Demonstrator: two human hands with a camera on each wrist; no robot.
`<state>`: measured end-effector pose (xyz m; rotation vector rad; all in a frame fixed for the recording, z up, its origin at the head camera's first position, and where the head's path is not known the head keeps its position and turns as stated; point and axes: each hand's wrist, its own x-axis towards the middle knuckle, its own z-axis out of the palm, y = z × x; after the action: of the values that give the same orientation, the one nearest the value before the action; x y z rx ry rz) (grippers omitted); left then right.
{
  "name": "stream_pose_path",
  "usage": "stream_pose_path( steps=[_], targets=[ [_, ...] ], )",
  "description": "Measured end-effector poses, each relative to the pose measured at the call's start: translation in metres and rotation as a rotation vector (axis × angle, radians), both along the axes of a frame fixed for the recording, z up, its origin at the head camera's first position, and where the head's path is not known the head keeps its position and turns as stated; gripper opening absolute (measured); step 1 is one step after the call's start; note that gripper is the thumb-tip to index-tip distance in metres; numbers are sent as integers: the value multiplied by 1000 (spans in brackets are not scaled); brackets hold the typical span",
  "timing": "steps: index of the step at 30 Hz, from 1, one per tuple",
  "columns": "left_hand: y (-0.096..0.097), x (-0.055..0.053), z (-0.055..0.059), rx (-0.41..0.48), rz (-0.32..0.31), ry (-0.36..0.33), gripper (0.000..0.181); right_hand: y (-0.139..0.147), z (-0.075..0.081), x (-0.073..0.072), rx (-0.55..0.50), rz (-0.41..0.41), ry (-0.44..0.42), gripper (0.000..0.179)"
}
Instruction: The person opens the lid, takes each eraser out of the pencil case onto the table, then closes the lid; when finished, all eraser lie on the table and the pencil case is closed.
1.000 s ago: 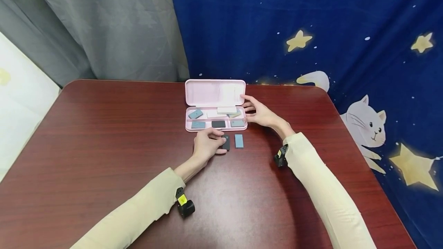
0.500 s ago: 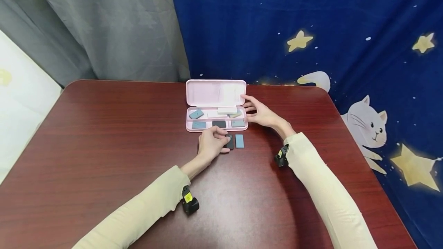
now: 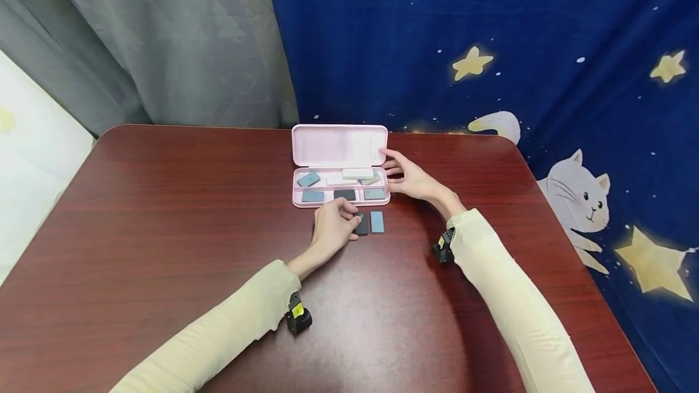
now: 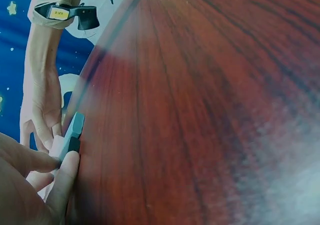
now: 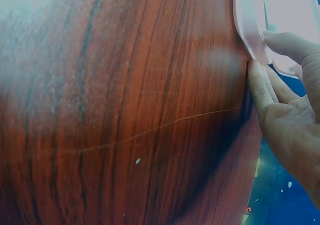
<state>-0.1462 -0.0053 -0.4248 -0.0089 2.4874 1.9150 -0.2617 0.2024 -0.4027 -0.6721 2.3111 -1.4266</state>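
Cream sleeves cover both my forearms, nearest on the reddish-brown table; a black camera is worn at the left wrist, another at the right. My hands are apart. My left hand pinches a dark block between thumb and fingers, just in front of the pink case. One blue block lies just beside it. Front compartments, left to right: grey-blue block, black block, pale-blue block. My right hand grips the case's right end. Lid raised. White block noted in the rear section. Behind hang grey and navy curtains.
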Motion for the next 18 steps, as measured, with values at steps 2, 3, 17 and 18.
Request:
stream_pose_path(
  steps=[2,3,17,18],
  targets=[
    [-1,-1,0,-11,-9,4,10,1,-1,0,14,-1,11,83],
    [-1,-1,0,-14,-13,3,10,1,-2,-1,18,-2,16,84],
    [-3,-1,2,15,-25,-22,11,4,-8,-3,26,-7,17,85],
    [-4,-1,2,17,-30,-19,10,4,-8,-3,25,-7,16,84]
  ],
)
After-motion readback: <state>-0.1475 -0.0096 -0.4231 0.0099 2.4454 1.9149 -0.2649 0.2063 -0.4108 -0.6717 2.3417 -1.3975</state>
